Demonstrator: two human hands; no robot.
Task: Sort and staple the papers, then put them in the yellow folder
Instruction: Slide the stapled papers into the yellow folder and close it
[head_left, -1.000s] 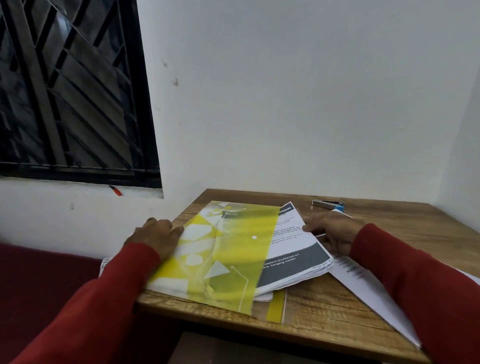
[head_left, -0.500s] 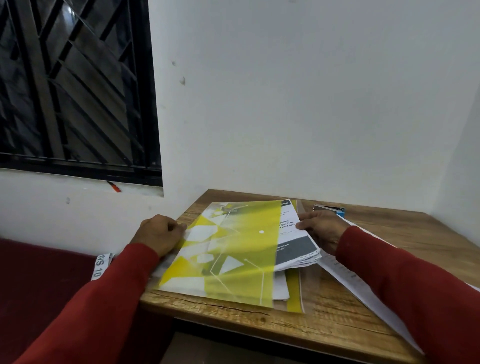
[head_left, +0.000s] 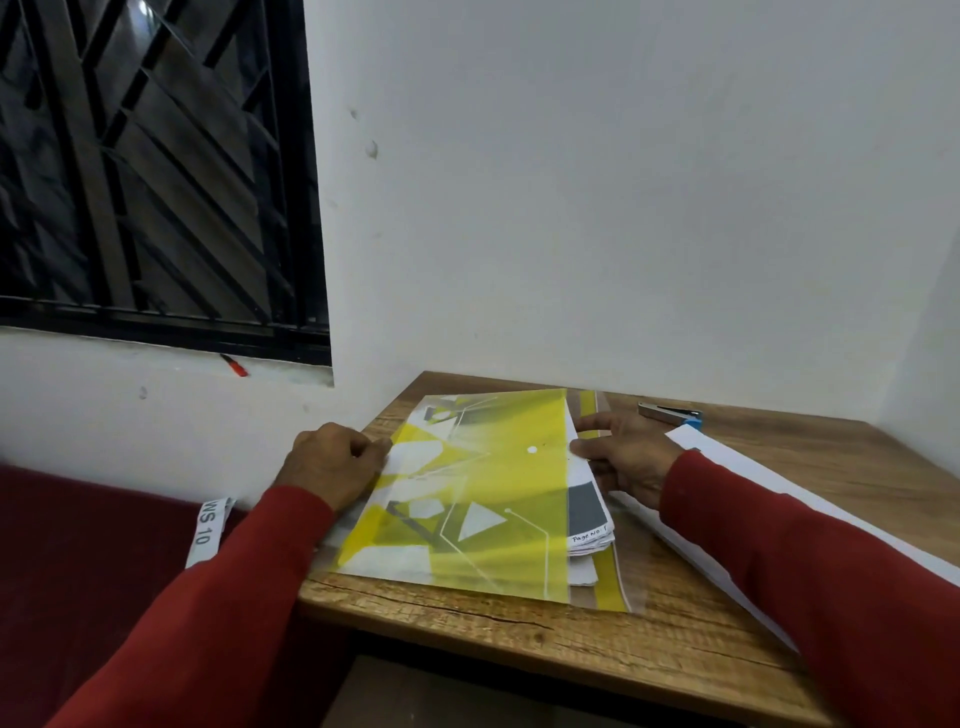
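Dim, flat indoor light — soft shadows, wide-angle bending at the edges, slight overall softness.

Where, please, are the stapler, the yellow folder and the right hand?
stapler (head_left: 670, 413), head view, metal top.
yellow folder (head_left: 498, 483), head view, front cover.
right hand (head_left: 631, 457), head view, back of hand.

papers (head_left: 587, 506) pushed deeper into yellow folder (head_left: 483, 499), right hand (head_left: 626, 457) following

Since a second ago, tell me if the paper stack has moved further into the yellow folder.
Yes. The paper stack has slid leftward under the yellow folder cover; far less print shows past the cover's right edge, pushed by the right hand.
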